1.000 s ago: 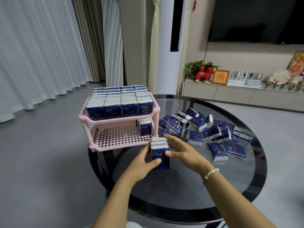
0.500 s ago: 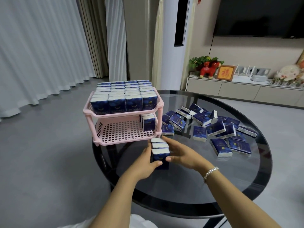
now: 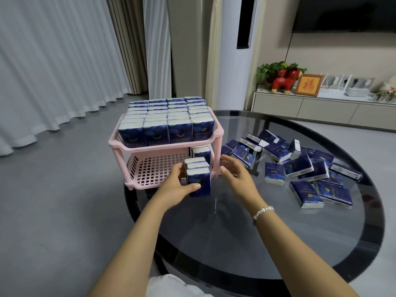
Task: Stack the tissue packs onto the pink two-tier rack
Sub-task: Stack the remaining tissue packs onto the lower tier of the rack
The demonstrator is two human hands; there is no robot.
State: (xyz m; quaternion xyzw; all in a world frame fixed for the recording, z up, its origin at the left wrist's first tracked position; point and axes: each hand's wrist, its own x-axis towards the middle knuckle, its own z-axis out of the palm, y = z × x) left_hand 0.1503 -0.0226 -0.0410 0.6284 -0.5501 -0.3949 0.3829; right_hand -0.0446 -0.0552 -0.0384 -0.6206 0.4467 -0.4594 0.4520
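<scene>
Right hand (image 3: 235,174) now off the packs, fingers relaxed, left hand (image 3: 175,185) gripping tissue packs (image 3: 198,179) at pink rack (image 3: 158,172) lower tier

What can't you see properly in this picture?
- How many packs sit behind the ones on the lower shelf: the head view is blocked by the upper shelf and the held bundle.
- Left hand fingers: hidden behind the bundle.
- Pile of loose packs: packs overlap, so no exact count.
- Television: cut off by the top edge.
</scene>
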